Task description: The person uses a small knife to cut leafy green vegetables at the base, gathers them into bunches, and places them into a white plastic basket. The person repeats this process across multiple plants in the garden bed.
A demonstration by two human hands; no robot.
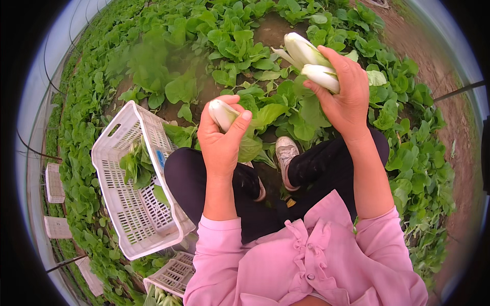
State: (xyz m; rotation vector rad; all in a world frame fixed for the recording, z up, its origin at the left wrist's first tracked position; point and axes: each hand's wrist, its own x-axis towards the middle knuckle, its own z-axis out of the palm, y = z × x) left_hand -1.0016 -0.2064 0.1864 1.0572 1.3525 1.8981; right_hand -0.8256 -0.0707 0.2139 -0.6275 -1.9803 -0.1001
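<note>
My left hand (222, 134) is closed around a leafy green plant with a white base (222, 114); its base points up between thumb and fingers, and its green leaves hang below. Raised to the right, my right hand (346, 91) grips white-stemmed leafy greens (304, 51), with two pale bases showing side by side. Part of their leaves is hidden behind my fingers. Beside my left knee stands a white slotted plastic crate (132, 229). A small bunch of cut greens (138, 164) lies inside it.
Rows of growing leafy greens (237, 46) surround my shoes (286, 153). A second crate (174, 271) holding greens stands at lower left. More white crates (55, 183) sit along the far left edge. A bare soil path (425, 46) runs on the right beside plastic sheeting.
</note>
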